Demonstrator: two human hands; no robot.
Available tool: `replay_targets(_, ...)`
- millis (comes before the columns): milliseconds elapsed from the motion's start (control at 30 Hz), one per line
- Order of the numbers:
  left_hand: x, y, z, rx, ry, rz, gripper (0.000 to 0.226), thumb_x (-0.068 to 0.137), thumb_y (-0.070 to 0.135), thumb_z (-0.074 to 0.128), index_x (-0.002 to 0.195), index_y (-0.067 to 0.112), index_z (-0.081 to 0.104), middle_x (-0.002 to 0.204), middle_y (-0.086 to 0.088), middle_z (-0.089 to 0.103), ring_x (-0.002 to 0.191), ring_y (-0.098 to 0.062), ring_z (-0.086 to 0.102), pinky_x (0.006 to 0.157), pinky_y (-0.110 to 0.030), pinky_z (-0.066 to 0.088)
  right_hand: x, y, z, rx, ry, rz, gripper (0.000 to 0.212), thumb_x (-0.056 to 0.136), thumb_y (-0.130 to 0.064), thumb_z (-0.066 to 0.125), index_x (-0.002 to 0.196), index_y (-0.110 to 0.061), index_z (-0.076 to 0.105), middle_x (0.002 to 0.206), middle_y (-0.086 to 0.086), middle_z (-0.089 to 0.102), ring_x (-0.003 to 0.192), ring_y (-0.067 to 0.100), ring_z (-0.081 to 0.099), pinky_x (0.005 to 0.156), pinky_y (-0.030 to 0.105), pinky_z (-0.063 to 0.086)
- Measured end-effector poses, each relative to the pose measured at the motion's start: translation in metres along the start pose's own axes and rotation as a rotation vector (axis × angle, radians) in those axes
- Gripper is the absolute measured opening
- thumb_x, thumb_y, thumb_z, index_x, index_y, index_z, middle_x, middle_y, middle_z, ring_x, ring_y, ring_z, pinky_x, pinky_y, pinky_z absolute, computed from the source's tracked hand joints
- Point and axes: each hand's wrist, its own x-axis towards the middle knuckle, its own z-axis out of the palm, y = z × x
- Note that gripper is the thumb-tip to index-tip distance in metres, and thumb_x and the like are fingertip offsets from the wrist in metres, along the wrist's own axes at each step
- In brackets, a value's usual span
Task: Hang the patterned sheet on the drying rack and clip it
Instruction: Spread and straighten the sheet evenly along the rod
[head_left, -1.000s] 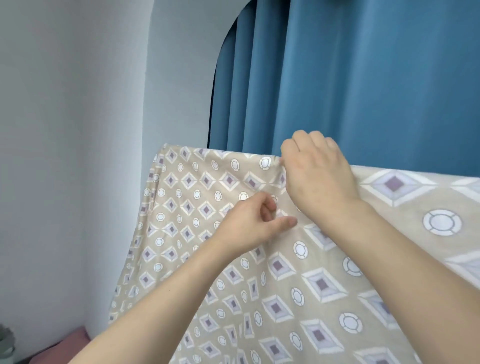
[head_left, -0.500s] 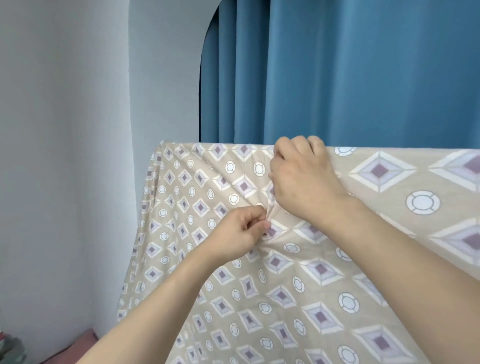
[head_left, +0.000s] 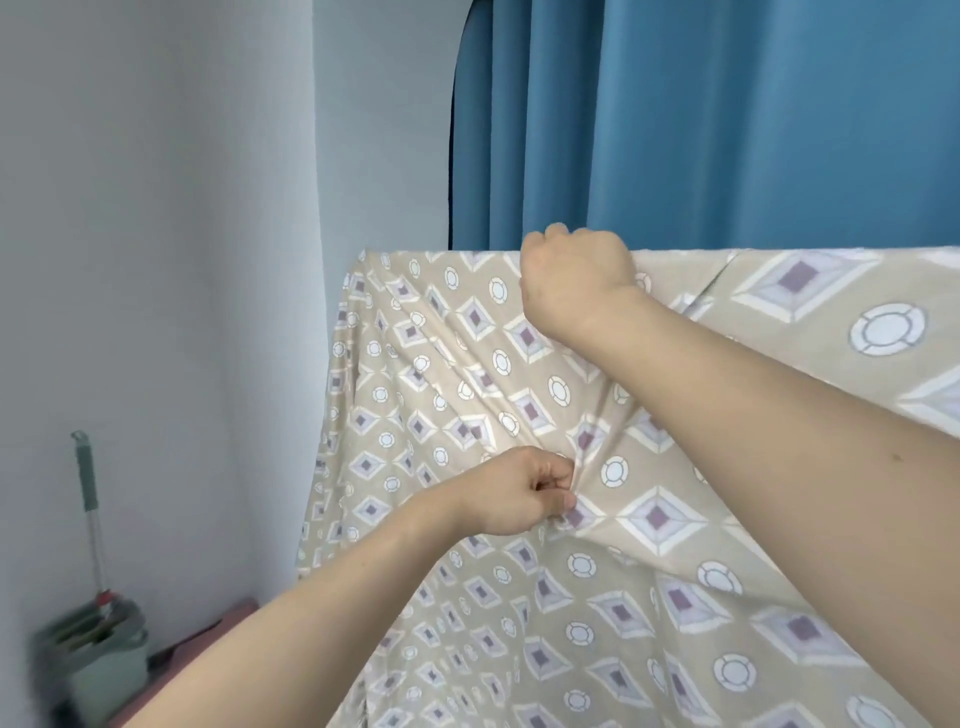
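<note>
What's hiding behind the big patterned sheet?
Above the patterned sheet, a blue curtain shows behind it. Whatever holds the sheet up is covered, so no rack or clip can be seen. The right hand grips its top edge; the left hand pinches it lower down.

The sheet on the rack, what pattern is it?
Beige sheet printed with purple-centred diamonds and white circles, clear in the head view.

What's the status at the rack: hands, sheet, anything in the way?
Left hand pinches a fold of the patterned sheet. Right hand grips its top edge. Sheet draped over the rack, no clip visible. Nothing in the way.
</note>
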Motion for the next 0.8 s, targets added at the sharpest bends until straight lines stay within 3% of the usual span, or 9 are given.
replay_targets(133, -0.006, -0.014, 0.012, 0.090, -0.101, -0.012, 0.032, 0.094, 0.011, 0.056, 0.066, 0.013, 0.042, 0.060, 0.001, 0.042, 0.046, -0.003, 0.033, 0.050, -0.020, 0.033, 0.015, -0.022, 0.009, -0.031, -0.008, -0.008, 0.033, 0.088, -0.014, 0.050, 0.120, -0.009, 0.048, 0.118, 0.010, 0.053, 0.102, 0.028, 0.056, 0.071, 0.034, 0.032)
replay_targets(267, -0.011, -0.027, -0.003, 0.031, -0.183, -0.077, 0.023, 0.096, 0.019, 0.057, 0.075, 0.010, 0.052, 0.074, -0.015, 0.060, 0.052, -0.005, 0.051, 0.053, -0.017, 0.041, 0.032, -0.035, 0.016, -0.052, -0.023, -0.009, 0.039, 0.084, -0.013, 0.055, 0.122, -0.009, 0.047, 0.119, 0.010, 0.053, 0.104, 0.028, 0.056, 0.072, 0.033, 0.032)
replay_targets(333, -0.010, -0.038, -0.028, -0.044, -0.073, -0.174, 0.025, 0.094, 0.030, 0.060, 0.088, 0.006, 0.060, 0.075, -0.005, 0.064, 0.060, -0.009, 0.056, 0.057, -0.017, 0.043, 0.037, -0.039, 0.017, -0.058, 0.002, -0.019, 0.039, 0.083, -0.011, 0.056, 0.120, -0.008, 0.048, 0.117, 0.010, 0.055, 0.101, 0.027, 0.057, 0.070, 0.033, 0.033)
replay_targets(400, -0.004, -0.059, -0.062, -0.151, 0.168, -0.309, 0.032, 0.091, 0.039, 0.063, 0.094, 0.008, 0.060, 0.083, 0.000, 0.064, 0.067, -0.012, 0.058, 0.063, -0.025, 0.045, 0.041, -0.047, 0.024, -0.070, 0.017, -0.033, 0.034, 0.084, -0.010, 0.053, 0.117, -0.008, 0.049, 0.113, 0.010, 0.056, 0.097, 0.026, 0.058, 0.068, 0.032, 0.032)
replay_targets(533, 0.009, -0.098, -0.124, -0.347, 0.593, -0.560, 0.051, 0.089, 0.050, 0.060, 0.119, 0.009, 0.050, 0.107, -0.008, 0.060, 0.080, -0.020, 0.059, 0.072, -0.035, 0.051, 0.050, -0.046, 0.023, -0.092, 0.041, -0.029, 0.029, 0.087, -0.011, 0.047, 0.116, -0.008, 0.050, 0.111, 0.009, 0.057, 0.096, 0.026, 0.058, 0.068, 0.032, 0.031)
replay_targets(700, 0.029, -0.163, -0.197, -0.629, 0.664, -0.632, 0.068, 0.084, 0.070, 0.050, 0.118, 0.011, 0.055, 0.103, -0.005, 0.061, 0.085, -0.025, 0.062, 0.081, -0.039, 0.052, 0.104, -0.101, 0.049, -0.102, -0.022, -0.053, 0.034, 0.087, -0.014, 0.050, 0.120, -0.008, 0.049, 0.115, 0.010, 0.056, 0.101, 0.027, 0.057, 0.072, 0.033, 0.034)
replay_targets(800, 0.038, -0.163, -0.191, -0.454, 0.648, -0.627, 0.077, 0.076, 0.074, 0.055, 0.125, 0.015, 0.046, 0.113, -0.004, 0.059, 0.095, -0.026, 0.060, 0.083, -0.038, 0.051, 0.105, -0.100, 0.054, -0.123, 0.009, -0.051, 0.036, 0.088, -0.013, 0.048, 0.123, -0.006, 0.048, 0.118, 0.012, 0.055, 0.104, 0.027, 0.056, 0.075, 0.033, 0.036)
